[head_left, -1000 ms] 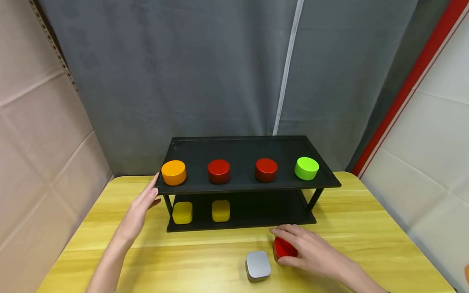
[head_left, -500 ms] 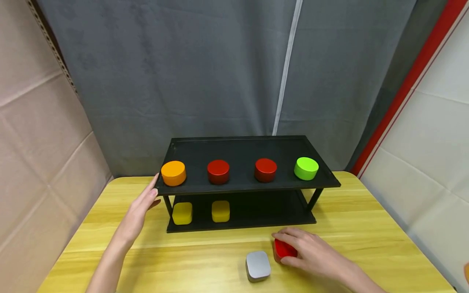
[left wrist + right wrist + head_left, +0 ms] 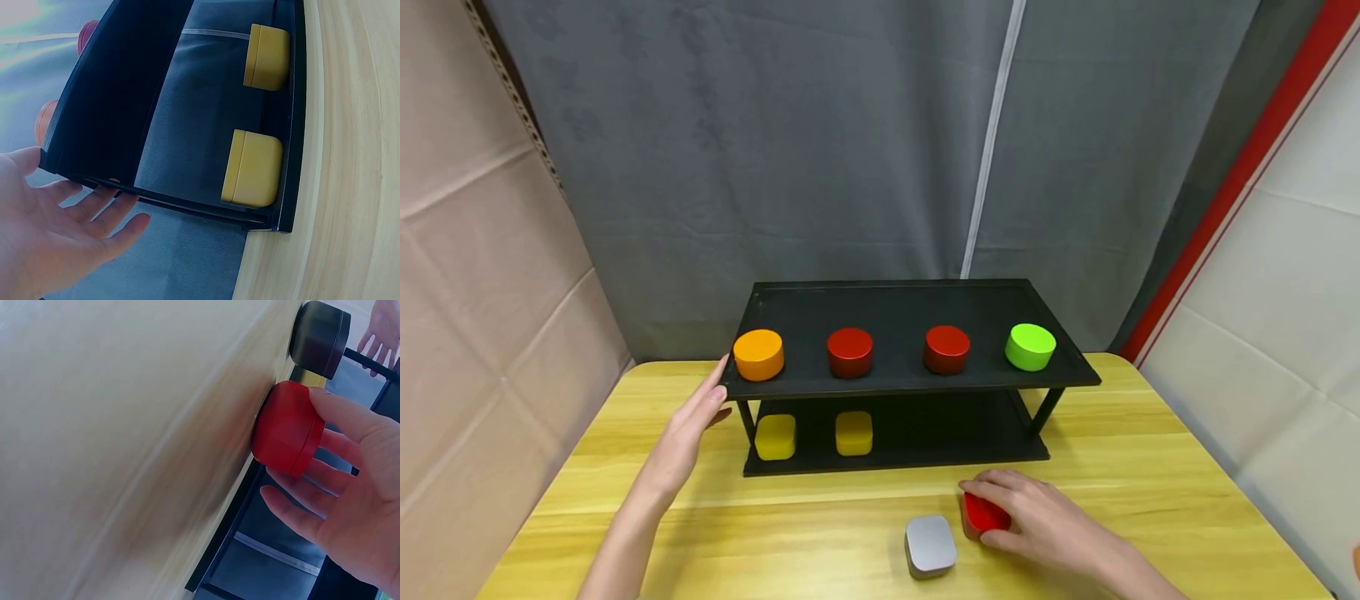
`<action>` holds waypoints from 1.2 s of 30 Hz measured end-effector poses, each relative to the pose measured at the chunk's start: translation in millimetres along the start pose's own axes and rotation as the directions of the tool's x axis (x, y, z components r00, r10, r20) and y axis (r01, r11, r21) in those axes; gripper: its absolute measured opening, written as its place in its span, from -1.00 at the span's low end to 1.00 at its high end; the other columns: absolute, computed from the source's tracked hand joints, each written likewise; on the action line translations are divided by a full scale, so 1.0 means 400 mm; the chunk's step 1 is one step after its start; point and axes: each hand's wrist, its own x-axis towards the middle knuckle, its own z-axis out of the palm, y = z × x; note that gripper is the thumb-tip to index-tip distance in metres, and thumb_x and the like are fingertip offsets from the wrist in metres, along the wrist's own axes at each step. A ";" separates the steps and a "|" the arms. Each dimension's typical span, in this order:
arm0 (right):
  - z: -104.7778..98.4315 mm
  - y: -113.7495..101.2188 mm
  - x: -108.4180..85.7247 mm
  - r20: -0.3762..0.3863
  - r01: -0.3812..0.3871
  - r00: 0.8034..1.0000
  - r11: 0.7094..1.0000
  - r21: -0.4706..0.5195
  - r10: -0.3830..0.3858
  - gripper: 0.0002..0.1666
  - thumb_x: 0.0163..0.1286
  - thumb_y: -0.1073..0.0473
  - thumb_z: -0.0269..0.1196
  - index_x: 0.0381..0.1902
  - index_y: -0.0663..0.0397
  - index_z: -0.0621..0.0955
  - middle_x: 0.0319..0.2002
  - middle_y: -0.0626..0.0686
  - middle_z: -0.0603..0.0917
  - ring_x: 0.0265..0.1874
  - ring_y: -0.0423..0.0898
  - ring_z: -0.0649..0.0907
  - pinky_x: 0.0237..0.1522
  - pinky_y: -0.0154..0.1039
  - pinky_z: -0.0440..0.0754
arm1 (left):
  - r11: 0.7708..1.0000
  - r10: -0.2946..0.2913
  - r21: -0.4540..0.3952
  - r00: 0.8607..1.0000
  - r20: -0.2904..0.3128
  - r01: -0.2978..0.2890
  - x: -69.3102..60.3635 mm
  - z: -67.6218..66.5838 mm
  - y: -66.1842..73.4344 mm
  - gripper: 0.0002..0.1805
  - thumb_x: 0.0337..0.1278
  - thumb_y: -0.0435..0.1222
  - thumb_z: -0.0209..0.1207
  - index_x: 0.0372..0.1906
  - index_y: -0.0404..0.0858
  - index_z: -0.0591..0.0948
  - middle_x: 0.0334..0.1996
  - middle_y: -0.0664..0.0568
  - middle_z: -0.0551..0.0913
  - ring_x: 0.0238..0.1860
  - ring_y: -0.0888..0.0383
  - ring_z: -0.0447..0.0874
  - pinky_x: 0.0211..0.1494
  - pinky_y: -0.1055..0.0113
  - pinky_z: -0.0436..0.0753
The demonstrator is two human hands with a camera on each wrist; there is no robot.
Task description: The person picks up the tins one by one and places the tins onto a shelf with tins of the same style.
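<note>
A black two-tier rack (image 3: 891,308) stands on the table. My left hand (image 3: 681,442) is at its left side, fingers fairly straight, with the thumb touching the upper shelf's front corner in the left wrist view. On the upper shelf sit an orange round tin (image 3: 758,355), two dark red round tins (image 3: 850,353) and a green round tin (image 3: 1030,347). Two yellow square tins (image 3: 253,169) rest on the lower shelf. My right hand (image 3: 1037,517) holds a red square tin (image 3: 287,428) on the table between thumb and fingers. Left of it is a silver-grey square tin (image 3: 931,546).
The wooden table (image 3: 775,542) reaches around the rack. Behind it hangs a grey curtain (image 3: 775,150). Pale panels (image 3: 490,333) rise at the left, and a white panel with a red border (image 3: 1285,292) flanks the right.
My right hand has shifted slightly toward me around the red square tin, which stays in place on the table. The left hand and the rack have not visibly moved.
</note>
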 end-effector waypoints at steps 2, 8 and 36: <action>-0.002 -0.001 0.001 -0.003 0.005 1.000 1.000 -0.004 -0.005 -0.28 0.18 -0.08 0.54 0.31 -0.19 0.62 0.17 -0.01 0.66 0.05 -0.04 0.63 -0.10 -0.15 0.81 | 1.000 0.001 -0.001 1.000 0.000 -0.001 0.000 0.000 -0.001 -0.34 0.68 0.03 -0.27 0.69 0.01 -0.08 0.71 0.04 -0.15 0.69 -0.17 -0.15 0.24 0.83 0.34; -0.012 -0.007 0.009 -0.044 0.031 0.998 0.999 -0.041 -0.033 -0.31 0.21 -0.05 0.52 0.30 -0.15 0.63 0.15 -0.03 0.67 -0.01 -0.11 0.63 -0.11 -0.20 0.79 | 1.000 0.001 -0.001 1.000 0.000 -0.001 0.001 -0.001 -0.002 -0.33 0.68 0.04 -0.26 0.69 0.00 -0.08 0.71 0.04 -0.16 0.69 -0.18 -0.16 0.24 0.84 0.33; -0.062 0.015 0.127 -0.181 0.085 0.978 0.991 -0.101 -0.102 -0.37 0.28 0.07 0.48 0.31 -0.05 0.63 0.18 0.05 0.69 0.09 -0.01 0.67 0.07 -0.02 0.76 | 1.000 -0.021 0.011 1.000 0.001 0.021 0.001 -0.001 0.001 -0.32 0.68 0.06 -0.28 0.69 -0.01 -0.10 0.71 0.01 -0.18 0.69 -0.20 -0.16 0.22 0.87 0.29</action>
